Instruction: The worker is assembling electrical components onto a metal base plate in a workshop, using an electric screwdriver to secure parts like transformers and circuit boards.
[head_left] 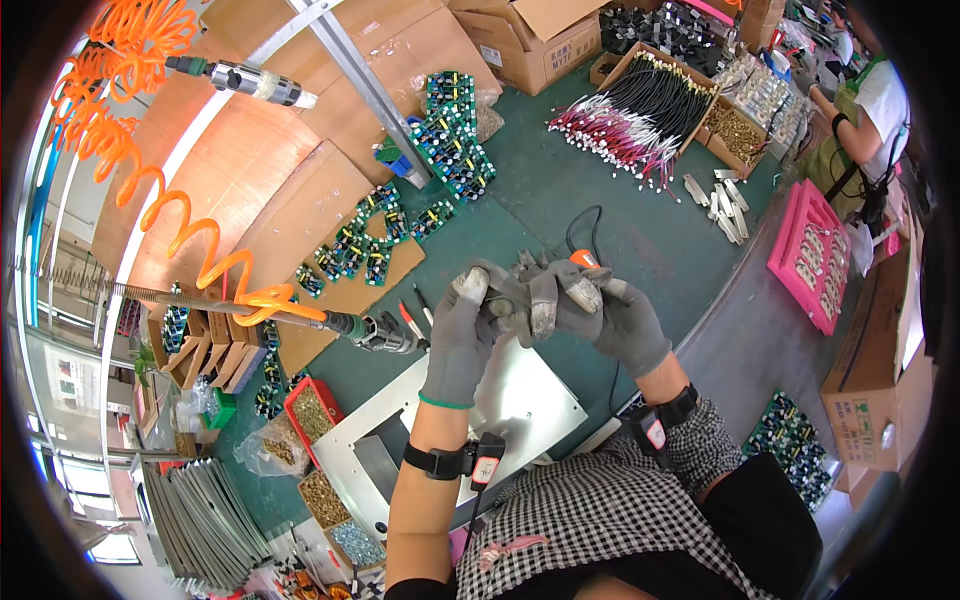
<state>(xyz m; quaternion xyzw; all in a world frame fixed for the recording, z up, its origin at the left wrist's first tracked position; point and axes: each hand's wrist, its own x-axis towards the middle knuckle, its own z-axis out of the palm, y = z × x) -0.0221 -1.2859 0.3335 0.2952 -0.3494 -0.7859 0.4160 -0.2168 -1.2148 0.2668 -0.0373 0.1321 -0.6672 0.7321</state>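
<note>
Hovering over green tabletop (pixel 550 200) near cardboard (pixel 310 200), left hand (pixel 465 330) and right hand (pixel 618 325) curl fingers (pixel 543 305); any pinch unclear.

Sheet-metal panel (pixel 535 395) on workbench (pixel 545 190). Fastener bin (pixel 322 385) left of panel. Circuit boards (pixel 457 150) beyond panel, left of wire harnesses (pixel 645 120). Carton (pixel 545 60) at rear.

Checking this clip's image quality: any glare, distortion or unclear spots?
Head view: a bright reflection washes over part of the metal panel; head view: windows at lower left are nearly white; head view: the green table's right edge bows, and the corners go black; head view: the gloved left hand and right hand read clearly, but anything between their fingers is hard to make out.
</note>
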